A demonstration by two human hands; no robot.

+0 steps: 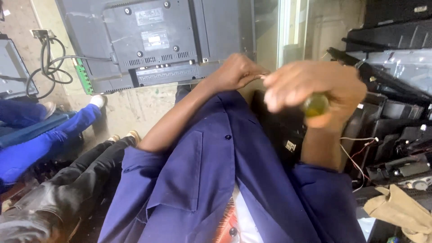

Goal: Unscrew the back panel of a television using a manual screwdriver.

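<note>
A flat-panel television (153,42) lies back-side up at the far left, its dark grey rear cover showing screw holes, vent slots and a strip of green circuit board at its left edge; a grey cable (47,67) loops off to the far left. Stacked black television housings (391,90) fill the right side, with thin red and white wires (355,148) hanging near them and a tan cloth (398,211) at the near right. Another person's blue-trousered legs (40,135) and a second pair in black trousers (67,180) sit at the left. The wearer's blue work shirt (216,180) fills the near centre. The right hand (315,92) is wrapped around a screwdriver's yellow-green handle (316,104), fingers closed tight on it; motion blur hides detail. The left hand (234,72) sits just beside it, at the television's near edge, fingers pressed together at what appears to be the shaft tip; whether a screw is pinched there cannot be told. Judgement: a screw or bit is being set on the driver; next, steady alignment with a screw hole.
</note>
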